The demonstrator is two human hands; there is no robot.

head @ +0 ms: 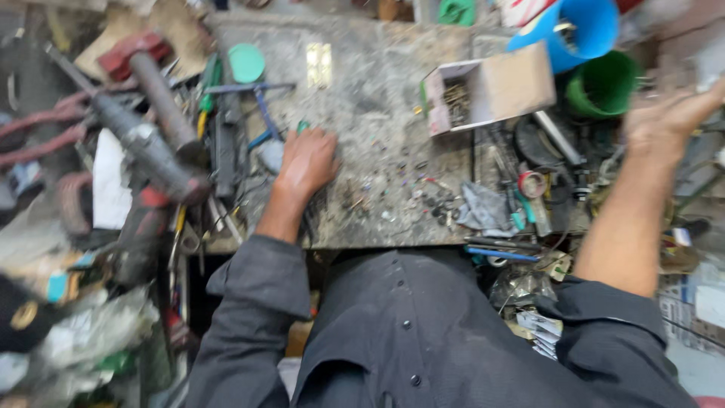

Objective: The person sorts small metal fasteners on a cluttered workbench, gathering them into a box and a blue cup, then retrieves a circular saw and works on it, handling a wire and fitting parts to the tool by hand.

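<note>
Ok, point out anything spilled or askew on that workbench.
The small cardboard box lies tipped on its side, its open mouth facing left with small metal parts showing inside. Loose bits are scattered over the worktop beside the left hand. The right hand is blurred.

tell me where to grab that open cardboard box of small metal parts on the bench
Take the cardboard box by its two long side walls, from above. Its top is open with small brass-coloured parts inside, so keep it level. The flap side faces the green tub; the nearer side, facing bare bench, is freer to approach.
</note>
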